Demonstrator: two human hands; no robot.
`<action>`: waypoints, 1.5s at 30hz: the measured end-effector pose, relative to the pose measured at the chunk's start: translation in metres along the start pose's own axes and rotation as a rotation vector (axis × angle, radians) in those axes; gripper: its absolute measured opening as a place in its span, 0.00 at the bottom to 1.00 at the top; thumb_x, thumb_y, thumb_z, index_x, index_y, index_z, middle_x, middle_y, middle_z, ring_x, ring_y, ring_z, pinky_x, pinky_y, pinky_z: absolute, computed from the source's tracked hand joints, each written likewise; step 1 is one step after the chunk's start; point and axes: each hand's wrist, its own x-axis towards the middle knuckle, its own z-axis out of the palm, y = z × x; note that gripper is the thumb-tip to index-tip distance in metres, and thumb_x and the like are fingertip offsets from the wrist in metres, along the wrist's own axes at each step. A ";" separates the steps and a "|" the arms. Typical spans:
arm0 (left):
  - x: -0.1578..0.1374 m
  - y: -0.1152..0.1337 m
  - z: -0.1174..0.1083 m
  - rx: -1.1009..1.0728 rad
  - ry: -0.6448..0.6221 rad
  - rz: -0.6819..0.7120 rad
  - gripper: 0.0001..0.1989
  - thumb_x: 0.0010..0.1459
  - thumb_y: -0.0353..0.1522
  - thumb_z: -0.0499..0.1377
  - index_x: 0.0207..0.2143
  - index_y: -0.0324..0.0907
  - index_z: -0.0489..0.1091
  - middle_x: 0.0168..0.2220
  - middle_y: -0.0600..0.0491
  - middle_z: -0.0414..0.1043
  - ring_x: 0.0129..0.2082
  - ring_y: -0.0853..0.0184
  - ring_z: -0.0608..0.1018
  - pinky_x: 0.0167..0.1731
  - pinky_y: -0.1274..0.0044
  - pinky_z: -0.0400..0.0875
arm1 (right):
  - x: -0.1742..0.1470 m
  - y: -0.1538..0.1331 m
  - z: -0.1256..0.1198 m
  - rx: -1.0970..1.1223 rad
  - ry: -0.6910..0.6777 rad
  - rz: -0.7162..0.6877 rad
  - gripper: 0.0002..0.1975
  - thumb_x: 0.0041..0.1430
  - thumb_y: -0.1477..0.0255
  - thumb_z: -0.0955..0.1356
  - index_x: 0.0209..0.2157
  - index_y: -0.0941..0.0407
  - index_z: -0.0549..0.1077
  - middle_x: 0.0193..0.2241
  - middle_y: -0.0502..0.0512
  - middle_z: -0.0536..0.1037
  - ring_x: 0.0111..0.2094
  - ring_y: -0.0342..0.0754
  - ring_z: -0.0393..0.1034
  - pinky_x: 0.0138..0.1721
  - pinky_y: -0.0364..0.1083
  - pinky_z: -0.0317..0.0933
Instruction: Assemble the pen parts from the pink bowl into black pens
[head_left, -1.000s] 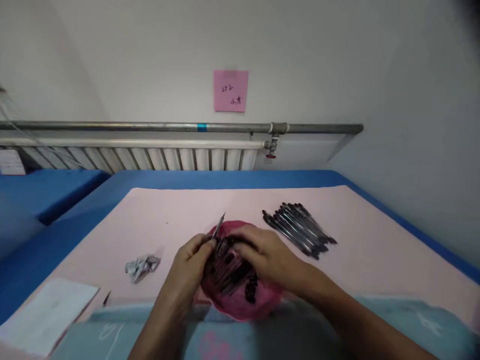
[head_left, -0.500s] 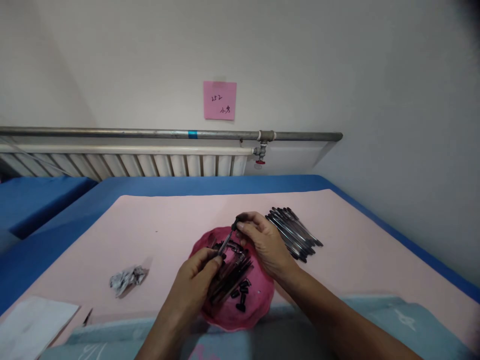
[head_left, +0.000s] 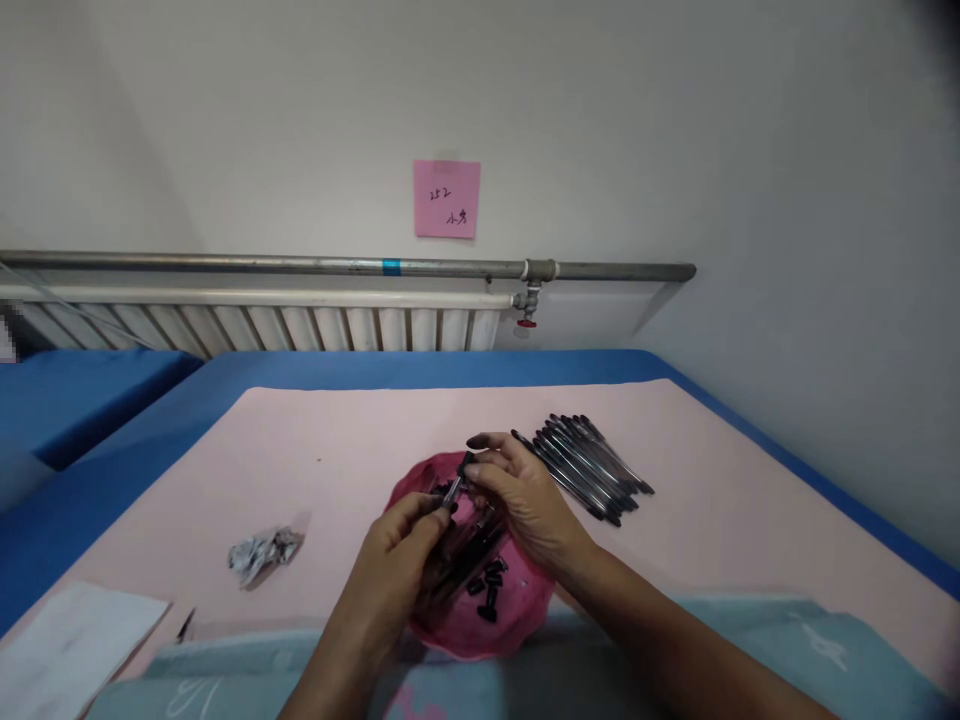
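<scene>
Over the pink bowl [head_left: 529, 610], both of my hands are on one pen [head_left: 454, 491] with a clear barrel and a black end. My left hand [head_left: 405, 545] pinches its lower part between thumb and fingers. My right hand [head_left: 529, 495] grips the black upper end with thumb and fingers; its fingertips look darkly stained. Inside the bowl are dark pen barrels [head_left: 469, 560] and small black pen parts [head_left: 489, 590], partly covered by my hands. Just right of my right hand, a row of assembled-looking pens [head_left: 589, 465] lies side by side.
Crumpled paper [head_left: 264, 555] lies left on the pink tabletop [head_left: 360, 430]. A white sheet [head_left: 79, 640] and a small dark pointed piece [head_left: 186, 625] are near the front left. Blue-green cloth [head_left: 750, 640] runs along the front. A radiator [head_left: 360, 328] and pipe [head_left: 300, 264] stand behind.
My right fingers have come down nearer my left hand, and less of the pen shows between them. The whole view has shifted slightly.
</scene>
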 end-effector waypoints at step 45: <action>0.003 0.008 -0.006 -0.004 0.093 0.140 0.10 0.46 0.34 0.60 0.33 0.43 0.71 0.20 0.60 0.64 0.18 0.78 0.65 0.19 0.85 0.58 | 0.002 0.001 -0.016 -1.733 -0.283 -0.288 0.09 0.49 0.79 0.62 0.23 0.56 0.72 0.24 0.60 0.76 0.25 0.51 0.69 0.25 0.45 0.52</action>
